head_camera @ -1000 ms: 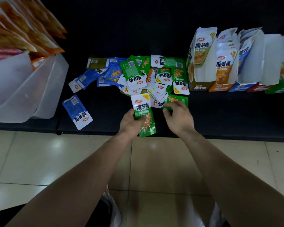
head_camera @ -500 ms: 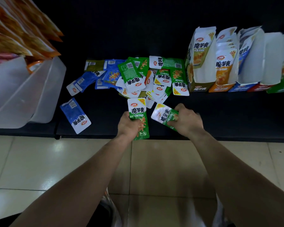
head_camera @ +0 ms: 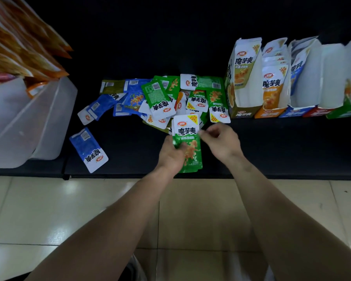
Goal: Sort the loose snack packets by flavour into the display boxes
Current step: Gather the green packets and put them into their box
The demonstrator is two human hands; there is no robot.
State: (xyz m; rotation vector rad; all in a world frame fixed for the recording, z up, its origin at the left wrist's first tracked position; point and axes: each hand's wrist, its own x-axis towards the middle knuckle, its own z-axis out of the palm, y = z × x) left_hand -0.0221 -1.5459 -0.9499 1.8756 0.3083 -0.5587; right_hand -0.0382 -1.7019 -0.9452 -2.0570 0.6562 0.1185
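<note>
Holds green snack packets (head_camera: 187, 130) in the left grip (head_camera: 170, 154) — clamped round them. Pinches their right edge with the right grip (head_camera: 221, 139), above the shelf (head_camera: 130, 155).

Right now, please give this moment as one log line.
left hand: holds green packets | right hand: pinches their right edge | loose pile: behind hands

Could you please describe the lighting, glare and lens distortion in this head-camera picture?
Head view: dim overall, with the back of the black shelf lost in darkness; soft glare patches on the floor tiles; wide-angle bending leans the display boxes and the translucent bin outward; print on the green packets in the left hand reads sharply, while the orange bags look softer.
</note>
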